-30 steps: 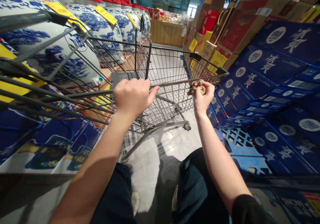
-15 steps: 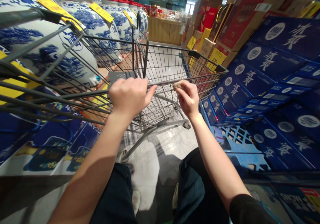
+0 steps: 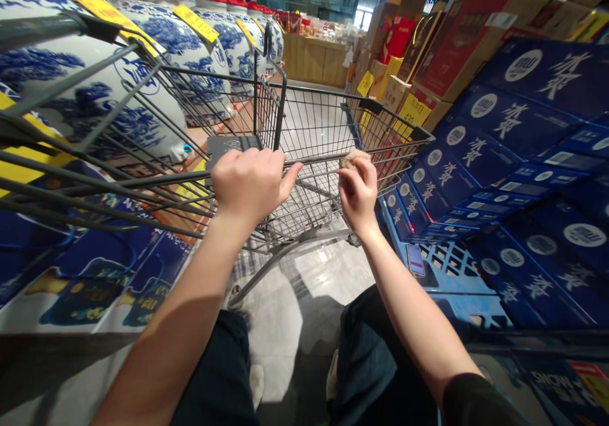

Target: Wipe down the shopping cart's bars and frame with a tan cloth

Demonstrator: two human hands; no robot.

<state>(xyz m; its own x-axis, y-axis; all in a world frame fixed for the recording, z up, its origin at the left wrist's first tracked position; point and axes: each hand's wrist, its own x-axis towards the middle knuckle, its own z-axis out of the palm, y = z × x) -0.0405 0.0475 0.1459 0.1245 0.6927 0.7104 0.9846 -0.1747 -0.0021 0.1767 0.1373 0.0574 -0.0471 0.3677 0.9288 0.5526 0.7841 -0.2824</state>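
A grey metal shopping cart (image 3: 314, 119) stands in front of me, its wire basket reaching away to the right. My left hand (image 3: 248, 181) is closed over the cart's near top bar, thumb stretched along it. My right hand (image 3: 359, 188) is at the same bar, fingers curled around a small beige crumpled cloth (image 3: 351, 159). The fingers hide most of the cloth, and I cannot tell whether it touches the bar. Beyond the left hand, a dark grey panel (image 3: 233, 144) is fixed to the cart.
Large blue-and-white jars (image 3: 143, 96) with red cloth tops and yellow tags line the left. Stacked blue cartons (image 3: 480, 153) rise on the right above a blue pallet (image 3: 447, 264), where a phone (image 3: 415, 259) lies. A wooden counter (image 3: 311, 59) stands at the back.
My right hand has moved a little to the right along the bar with the beige cloth, and its fingers have curled in more. My left hand stays on the bar.
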